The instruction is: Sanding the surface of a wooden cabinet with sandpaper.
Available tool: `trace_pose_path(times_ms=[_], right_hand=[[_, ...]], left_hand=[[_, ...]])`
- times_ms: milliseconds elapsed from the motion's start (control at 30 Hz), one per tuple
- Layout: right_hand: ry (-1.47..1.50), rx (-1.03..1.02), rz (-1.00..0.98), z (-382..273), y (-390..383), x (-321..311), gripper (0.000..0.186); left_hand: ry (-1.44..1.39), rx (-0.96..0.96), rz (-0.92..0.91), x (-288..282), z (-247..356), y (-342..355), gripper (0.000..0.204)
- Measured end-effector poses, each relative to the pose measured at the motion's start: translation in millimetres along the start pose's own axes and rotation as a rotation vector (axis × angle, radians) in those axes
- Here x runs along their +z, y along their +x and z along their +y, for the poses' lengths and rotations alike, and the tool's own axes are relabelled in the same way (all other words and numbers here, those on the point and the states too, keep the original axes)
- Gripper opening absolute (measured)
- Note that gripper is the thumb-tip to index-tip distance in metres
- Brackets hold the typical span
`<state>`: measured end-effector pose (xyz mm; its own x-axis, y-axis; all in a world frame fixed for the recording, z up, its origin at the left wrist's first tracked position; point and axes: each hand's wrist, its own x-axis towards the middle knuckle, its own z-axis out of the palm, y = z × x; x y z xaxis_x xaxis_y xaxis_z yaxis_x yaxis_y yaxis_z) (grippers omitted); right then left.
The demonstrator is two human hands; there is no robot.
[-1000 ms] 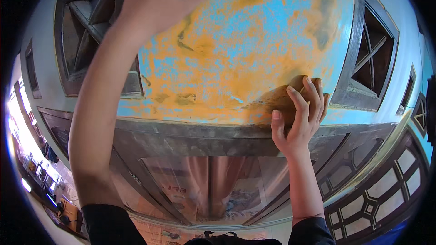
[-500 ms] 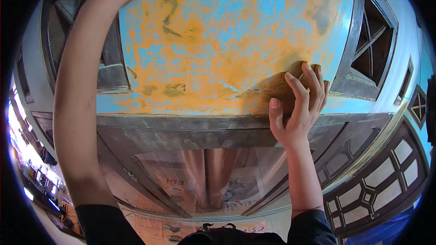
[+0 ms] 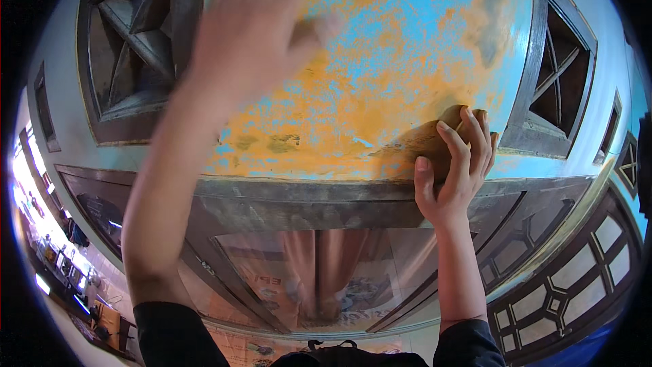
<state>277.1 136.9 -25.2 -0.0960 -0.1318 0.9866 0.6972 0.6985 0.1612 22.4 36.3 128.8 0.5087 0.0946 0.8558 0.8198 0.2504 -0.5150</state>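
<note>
A wall section point(image 3: 367, 75) in front of me shows blue paint with large orange patches and dark smudges. My left hand point(image 3: 255, 34) is raised over its upper left part, smeared by motion. Its fingers look stretched out and its thumb stands apart. Whether the palm touches the wall is hidden, and I see nothing in it. Lower right, my right hand point(image 3: 456, 173) rests at the wall's bottom edge, just above the dark wooden door frame point(image 3: 319, 211). Its fingers are apart and slightly bent, with no object visible in them.
Wooden vents with crossed bars flank the wall section, one left vent point(image 3: 136, 54) and one right vent point(image 3: 558, 75). Below are glazed doors with a pinkish curtain point(image 3: 319, 265) behind the glass. A paned wooden door point(image 3: 567, 282) stands lower right. Cluttered items point(image 3: 75, 272) lie far left.
My left hand has come down and right from the top edge, uncovering more of the left vent. My right hand keeps its place on the wall; the view has shifted slightly.
</note>
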Motion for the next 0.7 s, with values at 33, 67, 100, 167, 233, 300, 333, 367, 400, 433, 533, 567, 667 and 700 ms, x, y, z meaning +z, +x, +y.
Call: trace_pose_path(times_ms=[33, 67, 100, 167, 233, 300, 333, 367, 400, 433, 533, 567, 667, 700], right_hand=[[-0.010, 0.002, 0.000, 5, 0, -2, 0.036], [-0.019, 0.005, -0.012, 6, -1, -2, 0.036], [-0.031, 0.008, -0.025, 7, -2, -2, 0.036], [-0.024, 0.004, -0.020, 5, -2, -1, 0.036], [0.000, -0.003, -0.012, 2, -1, 2, 0.037], [0.003, 0.010, -0.015, -1, -2, 3, 0.036], [0.010, 0.008, -0.011, -2, -2, 5, 0.036], [-0.006, 0.006, -0.010, 1, -1, 2, 0.036], [-0.020, 0.007, -0.014, 6, -3, 0, 0.036], [-0.020, 0.009, -0.010, 7, -2, -2, 0.036], [-0.033, 0.016, -0.015, 7, -2, -1, 0.036], [-0.018, 0.017, -0.011, 3, -1, -1, 0.037], [-0.011, 0.021, -0.016, -1, -2, 2, 0.037], [-0.011, 0.023, -0.021, -1, -2, 2, 0.037]], left_hand=[[-0.091, 0.055, -0.104, -5, 33, -6, 0.077], [-0.110, 0.089, -0.189, -11, 49, -20, 0.078], [-0.129, 0.122, -0.273, -14, 57, -27, 0.080], [-0.083, 0.077, -0.182, -8, 29, -12, 0.080], [-0.022, 0.030, -0.099, -18, 2, 14, 0.080], [0.040, -0.320, -0.319, -36, -9, 40, 0.070], [-0.022, -0.328, -0.240, -33, -4, 33, 0.069], [-0.032, -0.327, -0.231, -23, 10, 21, 0.069], [-0.070, -0.167, -0.194, -8, 30, 1, 0.074], [-0.092, -0.005, -0.159, -5, 43, -14, 0.080], [-0.210, 0.133, -0.341, -16, 71, -48, 0.080], [-0.202, 0.137, -0.340, -20, 61, -43, 0.080], [-0.102, -0.030, -0.115, -9, 9, -10, 0.083], [-0.100, -0.029, -0.118, -13, 2, 4, 0.083]])
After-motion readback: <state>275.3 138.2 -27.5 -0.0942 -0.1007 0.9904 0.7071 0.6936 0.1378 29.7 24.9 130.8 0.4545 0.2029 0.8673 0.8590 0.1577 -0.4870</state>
